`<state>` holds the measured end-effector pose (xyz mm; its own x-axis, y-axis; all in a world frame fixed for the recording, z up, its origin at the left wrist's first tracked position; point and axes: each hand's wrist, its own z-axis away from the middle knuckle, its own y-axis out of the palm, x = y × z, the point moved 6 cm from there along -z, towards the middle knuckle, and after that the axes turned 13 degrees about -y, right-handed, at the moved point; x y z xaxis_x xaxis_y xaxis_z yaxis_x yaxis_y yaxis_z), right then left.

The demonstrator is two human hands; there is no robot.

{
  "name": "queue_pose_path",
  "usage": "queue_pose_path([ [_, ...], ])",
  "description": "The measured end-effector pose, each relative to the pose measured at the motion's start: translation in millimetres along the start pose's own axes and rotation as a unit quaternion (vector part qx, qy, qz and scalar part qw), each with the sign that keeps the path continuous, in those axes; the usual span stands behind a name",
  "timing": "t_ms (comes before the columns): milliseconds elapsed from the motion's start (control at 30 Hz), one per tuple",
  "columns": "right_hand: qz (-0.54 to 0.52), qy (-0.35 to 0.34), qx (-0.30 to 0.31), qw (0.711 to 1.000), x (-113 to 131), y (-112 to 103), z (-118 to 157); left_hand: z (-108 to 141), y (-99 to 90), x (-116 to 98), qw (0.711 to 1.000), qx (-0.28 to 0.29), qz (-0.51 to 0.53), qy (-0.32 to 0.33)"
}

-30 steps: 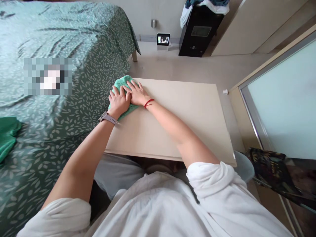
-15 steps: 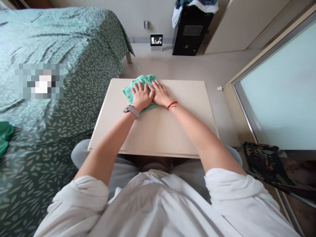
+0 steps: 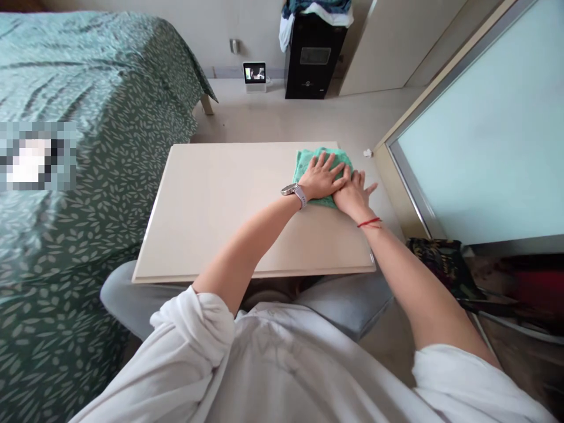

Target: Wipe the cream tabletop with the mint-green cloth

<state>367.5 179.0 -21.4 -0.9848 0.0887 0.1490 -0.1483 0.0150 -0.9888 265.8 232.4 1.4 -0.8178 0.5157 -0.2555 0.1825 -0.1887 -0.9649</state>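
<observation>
A green cloth (image 3: 304, 161) lies spread on the pale tabletop (image 3: 211, 205), at its far right edge. My left hand (image 3: 321, 178) rests flat on the cloth with its fingers apart; a watch (image 3: 294, 191) is on that wrist. Beside it, touching its thumb side, my right hand (image 3: 352, 194) presses on the cloth's right part. The right fingers are spread, some of them reaching past the table's right edge. A red string bracelet (image 3: 369, 222) circles the right wrist. Part of the cloth is hidden beneath both hands.
A bed with a green leaf-patterned cover (image 3: 118, 117) stands at the left. Behind the table are a small screen (image 3: 255, 75) and a black cabinet (image 3: 311, 64) with clothes on top. A frosted glass panel (image 3: 476, 135) rises at the right, above a dark patterned bag (image 3: 440, 264).
Both hands have slid the green cloth across the tabletop from the far left to the far right edge. The view has shifted to the right.
</observation>
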Motion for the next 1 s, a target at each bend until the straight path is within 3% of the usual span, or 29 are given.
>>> queue_pose_path([
  [100, 0.026, -0.013, -0.020, 0.999, -4, 0, 24, 15, 3.9, -14, 0.997, 0.028, -0.019, 0.064],
  [167, 0.033, -0.049, -0.020, 0.998, 1, 0, 23, 21, 2.8, -12, 0.997, 0.036, -0.016, 0.061],
  [267, 0.018, -0.067, 0.016, 0.997, 18, 5, 1, 27, -4.7, 9, 0.999, 0.037, -0.007, 0.019],
  [333, 0.021, -0.078, 0.035, 0.996, 42, 9, -18, 31, -12.8, 34, 0.999, 0.032, -0.005, -0.011],
  [500, -0.017, -0.168, 0.033, 0.985, 152, 17, -57, 60, -38.8, 136, 0.995, 0.009, 0.002, -0.097],
  [633, -0.077, -0.252, 0.036, 0.964, 258, 23, -72, 103, -61.2, 230, 0.982, -0.025, 0.008, -0.187],
  [733, -0.110, -0.302, 0.039, 0.946, 326, 26, -73, 141, -73.4, 286, 0.965, -0.046, 0.020, -0.256],
  [867, -0.125, -0.348, 0.056, 0.927, 388, 31, -62, 188, -82.7, 329, 0.943, -0.074, 0.035, -0.321],
  [1000, -0.104, -0.413, 0.084, 0.901, 419, 33, -43, 223, -84.1, 343, 0.943, -0.073, 0.032, -0.324],
])
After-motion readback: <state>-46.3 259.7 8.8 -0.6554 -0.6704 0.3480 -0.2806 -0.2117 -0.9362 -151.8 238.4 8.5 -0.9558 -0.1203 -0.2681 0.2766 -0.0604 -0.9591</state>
